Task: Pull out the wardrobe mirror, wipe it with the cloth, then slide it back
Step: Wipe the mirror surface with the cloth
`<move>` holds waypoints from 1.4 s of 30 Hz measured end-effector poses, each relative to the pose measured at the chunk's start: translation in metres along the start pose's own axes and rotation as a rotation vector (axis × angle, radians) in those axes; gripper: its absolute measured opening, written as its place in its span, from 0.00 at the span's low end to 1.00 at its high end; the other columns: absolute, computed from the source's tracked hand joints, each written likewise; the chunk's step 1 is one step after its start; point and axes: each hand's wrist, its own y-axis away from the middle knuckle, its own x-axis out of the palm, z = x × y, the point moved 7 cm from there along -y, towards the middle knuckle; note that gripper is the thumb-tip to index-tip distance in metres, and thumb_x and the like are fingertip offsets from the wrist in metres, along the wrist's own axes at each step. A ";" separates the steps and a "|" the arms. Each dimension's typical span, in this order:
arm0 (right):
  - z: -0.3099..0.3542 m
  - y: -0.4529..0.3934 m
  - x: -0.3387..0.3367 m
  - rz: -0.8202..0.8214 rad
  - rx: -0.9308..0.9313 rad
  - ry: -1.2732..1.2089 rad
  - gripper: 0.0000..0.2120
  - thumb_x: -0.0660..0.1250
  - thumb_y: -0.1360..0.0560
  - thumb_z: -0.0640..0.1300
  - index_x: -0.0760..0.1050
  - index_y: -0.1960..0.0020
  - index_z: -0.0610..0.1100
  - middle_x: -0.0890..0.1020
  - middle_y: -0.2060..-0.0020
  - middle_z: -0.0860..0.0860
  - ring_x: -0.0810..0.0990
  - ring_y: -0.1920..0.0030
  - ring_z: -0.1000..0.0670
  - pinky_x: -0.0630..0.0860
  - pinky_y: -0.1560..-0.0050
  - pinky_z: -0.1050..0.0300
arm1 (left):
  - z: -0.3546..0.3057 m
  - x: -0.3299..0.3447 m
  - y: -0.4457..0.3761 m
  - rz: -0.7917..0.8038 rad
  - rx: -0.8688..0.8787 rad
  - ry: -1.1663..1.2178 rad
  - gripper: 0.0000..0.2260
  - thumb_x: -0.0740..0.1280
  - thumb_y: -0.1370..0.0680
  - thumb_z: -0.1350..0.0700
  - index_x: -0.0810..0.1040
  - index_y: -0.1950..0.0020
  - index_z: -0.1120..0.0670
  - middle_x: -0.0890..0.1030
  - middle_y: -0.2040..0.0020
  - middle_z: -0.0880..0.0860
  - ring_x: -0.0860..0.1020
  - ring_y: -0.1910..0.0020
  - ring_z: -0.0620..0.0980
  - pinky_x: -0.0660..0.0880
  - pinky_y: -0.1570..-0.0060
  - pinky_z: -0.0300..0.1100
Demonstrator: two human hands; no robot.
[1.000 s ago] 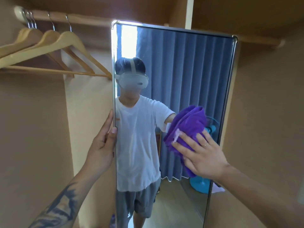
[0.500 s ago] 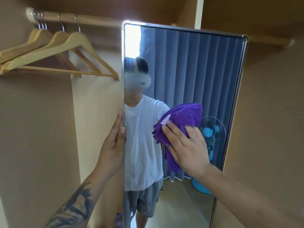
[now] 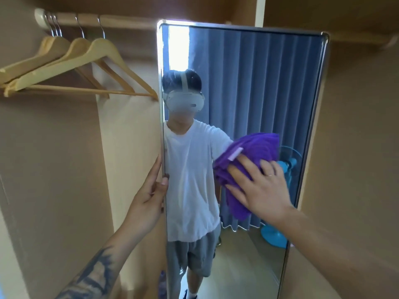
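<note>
Mirror [image 3: 248, 83]: pulled out of the wardrobe and standing upright, silver-framed, facing the camera between the wardrobe's left and right sections
Cloth [image 3: 254, 152]: purple, bunched, pressed flat against the glass on the mirror's right half, about mid-height, with a small pale tag on its upper left
Right hand [image 3: 261, 190]: fingers spread and straight, palm pushing the cloth onto the glass; a ring shows on 1 finger
Left hand [image 3: 149, 197]: holds the mirror's left edge, thumb on the front of the frame, fingers reaching behind it; the forearm carries a dark tattoo
Hangers [image 3: 71, 61]: 4 hooks on the rail, wooden, bare, far left of the mirror
Rail [image 3: 121, 19]: wooden, running across the top behind the mirror
Reflection: a person in a white T-shirt and grey shorts, blue curtain, a blue fan at lower right
</note>
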 end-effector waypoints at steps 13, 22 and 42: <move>-0.007 0.071 0.016 0.089 0.149 0.002 0.17 0.63 0.16 0.50 0.71 0.31 0.44 0.73 0.33 0.37 0.82 0.50 0.32 0.73 0.47 0.38 | 0.049 -0.002 0.021 -0.032 -0.029 -0.064 0.23 0.60 0.17 0.38 0.58 0.25 0.18 0.68 0.19 0.41 0.70 0.22 0.42 0.79 0.34 0.56; 0.130 -0.007 0.013 -0.085 -0.023 -0.154 0.17 0.67 0.20 0.54 0.75 0.32 0.54 0.73 0.30 0.51 0.74 0.44 0.42 0.74 0.43 0.42 | 0.043 0.003 0.025 -0.030 -0.011 -0.055 0.22 0.58 0.14 0.42 0.59 0.27 0.17 0.67 0.19 0.39 0.68 0.20 0.49 0.67 0.24 0.66; -0.011 0.066 0.010 0.108 -0.103 -0.017 0.19 0.70 0.22 0.49 0.74 0.33 0.47 0.82 0.38 0.38 0.85 0.48 0.35 0.76 0.53 0.41 | 0.042 0.005 0.021 -0.040 0.039 -0.228 0.24 0.54 0.14 0.40 0.51 0.21 0.23 0.65 0.18 0.51 0.66 0.19 0.53 0.68 0.25 0.69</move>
